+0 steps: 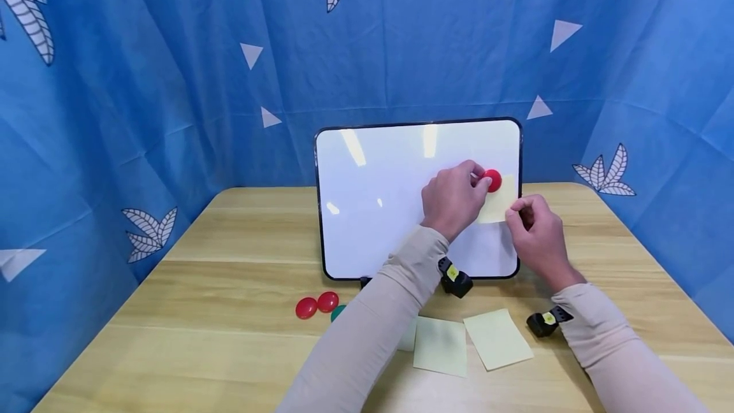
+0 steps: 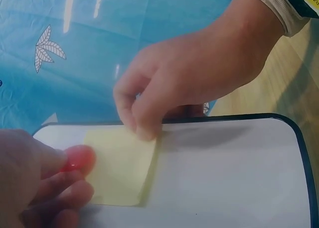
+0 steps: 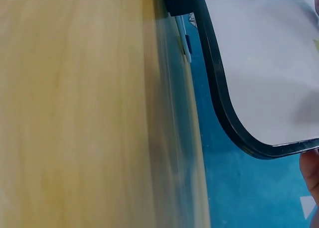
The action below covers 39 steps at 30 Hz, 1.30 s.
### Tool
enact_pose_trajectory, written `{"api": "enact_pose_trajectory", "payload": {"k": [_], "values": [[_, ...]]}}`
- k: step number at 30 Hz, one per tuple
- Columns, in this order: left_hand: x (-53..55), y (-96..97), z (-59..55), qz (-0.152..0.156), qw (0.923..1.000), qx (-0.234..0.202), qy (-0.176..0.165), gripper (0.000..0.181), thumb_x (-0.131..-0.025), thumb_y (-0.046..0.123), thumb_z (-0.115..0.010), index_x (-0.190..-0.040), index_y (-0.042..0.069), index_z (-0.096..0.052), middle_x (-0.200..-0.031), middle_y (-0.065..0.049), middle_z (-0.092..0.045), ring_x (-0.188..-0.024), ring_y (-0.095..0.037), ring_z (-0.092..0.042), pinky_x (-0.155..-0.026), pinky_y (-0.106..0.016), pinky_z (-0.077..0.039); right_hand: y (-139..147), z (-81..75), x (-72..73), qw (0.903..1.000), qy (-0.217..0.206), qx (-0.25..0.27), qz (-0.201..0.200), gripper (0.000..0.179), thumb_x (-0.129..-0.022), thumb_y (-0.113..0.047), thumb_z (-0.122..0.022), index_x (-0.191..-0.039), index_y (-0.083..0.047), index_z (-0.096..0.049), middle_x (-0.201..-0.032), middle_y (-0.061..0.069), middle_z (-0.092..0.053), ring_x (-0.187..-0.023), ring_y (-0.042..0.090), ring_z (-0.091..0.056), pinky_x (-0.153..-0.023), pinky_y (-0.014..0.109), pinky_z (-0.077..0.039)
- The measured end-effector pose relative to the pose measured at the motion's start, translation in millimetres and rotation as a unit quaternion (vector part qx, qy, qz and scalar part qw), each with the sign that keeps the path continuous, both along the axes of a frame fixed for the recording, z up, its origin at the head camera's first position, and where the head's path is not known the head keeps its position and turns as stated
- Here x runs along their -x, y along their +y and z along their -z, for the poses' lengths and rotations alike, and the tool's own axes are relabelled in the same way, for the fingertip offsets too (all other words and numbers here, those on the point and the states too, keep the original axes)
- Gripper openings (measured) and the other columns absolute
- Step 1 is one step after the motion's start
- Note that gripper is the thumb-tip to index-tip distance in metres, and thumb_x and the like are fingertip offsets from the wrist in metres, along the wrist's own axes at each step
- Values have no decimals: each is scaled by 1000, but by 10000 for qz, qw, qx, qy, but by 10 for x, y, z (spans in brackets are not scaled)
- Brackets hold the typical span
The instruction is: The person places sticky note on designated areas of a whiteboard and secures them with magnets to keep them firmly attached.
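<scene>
A framed whiteboard (image 1: 373, 209) stands upright on the wooden table. Against its right side lies a pale yellow sticky note (image 1: 504, 202). My left hand (image 1: 453, 199) pinches a round red magnet (image 1: 493, 181) between thumb and fingers, over the note's upper left part. In the left wrist view the magnet (image 2: 80, 159) overlaps the note's edge. With thumb and forefinger, my right hand (image 1: 539, 234) pinches the note's lower right corner beside the board's frame. Only a bit of a right finger (image 3: 310, 171) shows at the edge of the right wrist view.
Two red magnets (image 1: 306, 308) and a green magnet (image 1: 337, 313), partly behind my left sleeve, lie on the table (image 1: 229, 311). Pale sticky notes (image 1: 440, 346) lie before the board, one partly covered by that sleeve. A blue patterned curtain (image 1: 401, 50) hangs behind.
</scene>
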<state>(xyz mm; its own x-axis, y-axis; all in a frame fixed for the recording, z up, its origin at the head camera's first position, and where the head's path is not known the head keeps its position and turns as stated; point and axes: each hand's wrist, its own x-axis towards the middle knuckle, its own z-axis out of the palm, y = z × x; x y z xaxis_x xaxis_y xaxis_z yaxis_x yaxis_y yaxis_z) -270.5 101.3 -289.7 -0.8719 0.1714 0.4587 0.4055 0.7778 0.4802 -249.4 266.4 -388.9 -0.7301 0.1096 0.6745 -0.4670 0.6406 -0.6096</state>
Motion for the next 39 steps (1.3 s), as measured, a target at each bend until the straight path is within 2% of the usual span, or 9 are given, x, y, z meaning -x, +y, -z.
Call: {"api": "enact_pose_trajectory", "payload": {"k": [6, 16, 23, 33, 39], "values": [[-4, 13, 4, 39, 10000, 2, 15, 24, -93, 38, -71, -112, 23, -75, -101, 12, -74, -71, -2, -63, -56, -11, -41, 45, 18, -8, 10000, -1, 12, -49, 13, -98, -10, -60, -106, -1, -55, -83, 7, -54, -69, 15, -46, -59, 16, -38], [-59, -19, 122, 59, 10000, -58, 44, 24, -94, 38, -71, -112, 21, -74, -102, 10, -75, -79, -5, -67, -61, -13, -44, 54, 103, -71, 9998, -84, -121, -102, 20, -94, -11, -69, -107, -3, -57, -77, 5, -56, -66, 14, -47, -58, 15, -39], [-38, -8, 99, -38, 10000, -5, 43, 22, -95, 37, -70, -109, 20, -73, -99, 8, -75, -77, -5, -65, -60, -15, -44, 71, 89, -55, 9997, -154, -113, -138, 21, -93, -11, -70, -107, -3, -56, -79, 6, -58, -66, 15, -49, -58, 16, -41], [-19, 11, 41, -61, 9975, 461, 536, 25, -94, 40, -70, -111, 22, -73, -100, 10, -74, -77, -6, -67, -62, -14, -47, 91, 35, -20, 9996, -206, -165, -31, 20, -94, -13, -70, -107, -5, -57, -83, 6, -60, -68, 17, -51, -60, 16, -42], [-22, 21, 19, -157, 9964, 649, 530, 26, -93, 41, -70, -112, 23, -73, -101, 10, -73, -77, -6, -67, -63, -15, -49, 94, 25, -23, 9996, -242, -146, -65, 21, -94, -14, -71, -107, -5, -57, -84, 6, -61, -69, 17, -52, -60, 15, -43]]}}
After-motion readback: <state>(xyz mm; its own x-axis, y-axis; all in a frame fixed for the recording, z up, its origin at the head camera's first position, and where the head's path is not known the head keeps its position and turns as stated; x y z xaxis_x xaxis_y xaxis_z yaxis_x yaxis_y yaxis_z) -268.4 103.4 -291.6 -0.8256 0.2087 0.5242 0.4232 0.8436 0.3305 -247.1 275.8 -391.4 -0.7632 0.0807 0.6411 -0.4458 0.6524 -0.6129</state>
